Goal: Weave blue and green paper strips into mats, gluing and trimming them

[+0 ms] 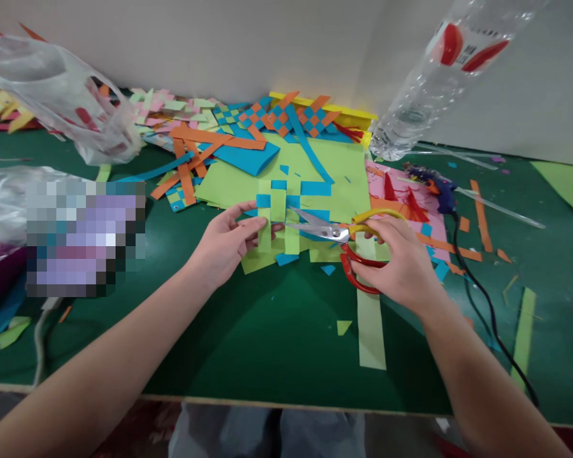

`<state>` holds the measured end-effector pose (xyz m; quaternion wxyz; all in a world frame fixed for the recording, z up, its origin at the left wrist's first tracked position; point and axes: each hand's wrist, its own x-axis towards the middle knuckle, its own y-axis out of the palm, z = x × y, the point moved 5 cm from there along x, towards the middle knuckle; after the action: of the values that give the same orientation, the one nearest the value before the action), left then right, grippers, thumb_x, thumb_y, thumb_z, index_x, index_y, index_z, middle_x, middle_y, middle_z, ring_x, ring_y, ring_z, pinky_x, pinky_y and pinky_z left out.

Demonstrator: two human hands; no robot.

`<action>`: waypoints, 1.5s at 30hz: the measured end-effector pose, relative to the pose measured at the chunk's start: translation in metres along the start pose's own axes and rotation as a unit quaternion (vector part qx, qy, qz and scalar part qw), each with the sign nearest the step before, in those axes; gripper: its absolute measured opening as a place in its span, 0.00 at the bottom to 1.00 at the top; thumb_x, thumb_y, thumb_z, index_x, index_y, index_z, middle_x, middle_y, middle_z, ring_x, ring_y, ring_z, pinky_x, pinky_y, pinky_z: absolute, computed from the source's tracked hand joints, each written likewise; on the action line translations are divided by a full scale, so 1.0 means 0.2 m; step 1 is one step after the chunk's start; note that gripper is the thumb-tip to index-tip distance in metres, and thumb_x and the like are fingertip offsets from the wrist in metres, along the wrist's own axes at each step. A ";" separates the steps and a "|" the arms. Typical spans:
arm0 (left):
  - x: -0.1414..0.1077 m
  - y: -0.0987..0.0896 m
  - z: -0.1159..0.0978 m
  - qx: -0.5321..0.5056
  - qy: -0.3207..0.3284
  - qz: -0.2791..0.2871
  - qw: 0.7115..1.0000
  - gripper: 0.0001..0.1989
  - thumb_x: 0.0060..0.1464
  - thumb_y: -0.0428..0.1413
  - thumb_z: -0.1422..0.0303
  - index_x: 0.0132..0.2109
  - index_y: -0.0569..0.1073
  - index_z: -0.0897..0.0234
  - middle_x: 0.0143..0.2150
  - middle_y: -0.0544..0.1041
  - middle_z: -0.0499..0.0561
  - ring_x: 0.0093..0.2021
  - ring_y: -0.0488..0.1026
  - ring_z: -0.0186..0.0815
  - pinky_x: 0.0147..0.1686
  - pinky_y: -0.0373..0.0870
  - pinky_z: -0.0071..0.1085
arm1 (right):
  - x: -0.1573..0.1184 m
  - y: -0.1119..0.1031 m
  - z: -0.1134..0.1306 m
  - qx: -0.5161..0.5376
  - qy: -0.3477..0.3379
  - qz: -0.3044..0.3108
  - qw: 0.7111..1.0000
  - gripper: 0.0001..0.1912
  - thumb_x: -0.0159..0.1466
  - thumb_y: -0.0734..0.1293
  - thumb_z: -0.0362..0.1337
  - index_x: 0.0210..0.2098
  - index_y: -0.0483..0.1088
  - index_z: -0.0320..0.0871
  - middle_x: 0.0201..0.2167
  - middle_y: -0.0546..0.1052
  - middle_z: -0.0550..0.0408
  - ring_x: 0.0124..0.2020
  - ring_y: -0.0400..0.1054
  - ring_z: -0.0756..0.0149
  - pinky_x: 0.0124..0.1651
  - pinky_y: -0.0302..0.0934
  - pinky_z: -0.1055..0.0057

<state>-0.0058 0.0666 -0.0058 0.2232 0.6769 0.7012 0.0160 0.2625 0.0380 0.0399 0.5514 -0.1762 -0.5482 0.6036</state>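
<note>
Between the thumb and fingers of my left hand is a small weave of green and blue paper strips, with loose strip ends sticking out to the right and downward. My right hand grips scissors with one yellow and one red handle loop. Their blades are parted and point left, with the tips at the weave's lower right strips. Whether the blades touch the paper is hard to tell. Behind the weave lie green paper sheets and a folded blue paper.
Woven orange-and-blue pieces line the wall. A clear plastic bottle stands at the back right, near a glue gun with a black cord. Left are a plastic bag and a pixelated phone. Paper scraps dot the green table.
</note>
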 end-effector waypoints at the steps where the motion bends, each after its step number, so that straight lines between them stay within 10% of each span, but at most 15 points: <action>1: 0.00 0.00 0.00 -0.001 0.001 0.000 1.000 0.17 0.48 0.65 0.72 0.46 0.72 0.62 0.33 0.78 0.48 0.30 0.76 0.31 0.25 0.66 0.23 | 0.00 0.00 0.00 -0.003 -0.001 0.005 1.000 0.24 0.55 0.71 0.40 0.50 0.66 0.46 0.46 0.74 0.46 0.52 0.68 0.47 0.51 0.65 0.50; 45: 0.01 0.00 0.04 0.038 -0.019 0.039 0.998 0.16 0.48 0.66 0.67 0.45 0.78 0.65 0.36 0.80 0.52 0.35 0.78 0.34 0.35 0.75 0.28 | 0.00 0.01 0.01 0.032 0.008 0.006 0.999 0.17 0.58 0.68 0.38 0.47 0.69 0.44 0.46 0.77 0.45 0.48 0.73 0.52 0.44 0.71 0.57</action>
<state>-0.0027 0.0658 -0.0135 0.2094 0.7120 0.6701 -0.0148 0.2602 0.0376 0.0378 0.5577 -0.1663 -0.5230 0.6227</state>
